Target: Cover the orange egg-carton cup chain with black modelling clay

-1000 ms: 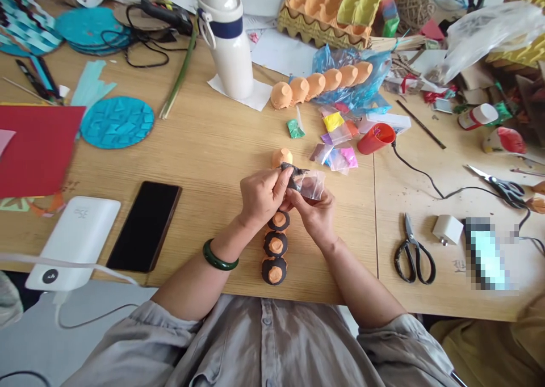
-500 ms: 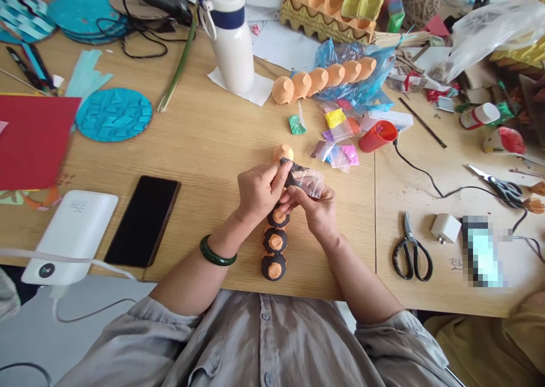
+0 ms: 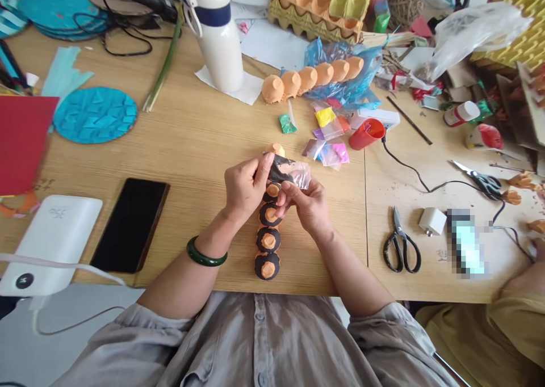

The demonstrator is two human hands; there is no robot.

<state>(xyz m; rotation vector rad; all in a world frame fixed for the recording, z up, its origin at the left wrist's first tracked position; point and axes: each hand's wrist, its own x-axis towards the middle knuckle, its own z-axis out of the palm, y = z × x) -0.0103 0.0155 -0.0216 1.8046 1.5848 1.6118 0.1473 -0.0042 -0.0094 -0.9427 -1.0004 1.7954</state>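
Note:
Between my two hands is a small clear plastic bag [image 3: 301, 174] with black clay [image 3: 279, 168] in it. My left hand [image 3: 247, 185] is closed on the bag's left end, thumb on top. The fingers of my right hand [image 3: 307, 202] pinch its lower right edge. Below them lies an orange egg-carton strip [image 3: 268, 240], running away from me. Black rings surround the orange tips of its near cups. The far cup [image 3: 276, 149] shows plain orange; my hands and the bag partly hide the cups between.
Another orange egg-carton strip [image 3: 307, 80] rests partly on a blue plastic bag [image 3: 366, 92]. Coloured clay packets [image 3: 336, 152] and a red cup [image 3: 367, 134] lie beyond my hands. Scissors [image 3: 400, 242] are at right, a phone [image 3: 131, 223] and power bank [image 3: 53, 244] at left. A white bottle [image 3: 219, 46] stands behind.
The black clay bag is now stretched flatter between my hands, showing more of its clear part. My view has shifted slightly, so the table's things sit further left.

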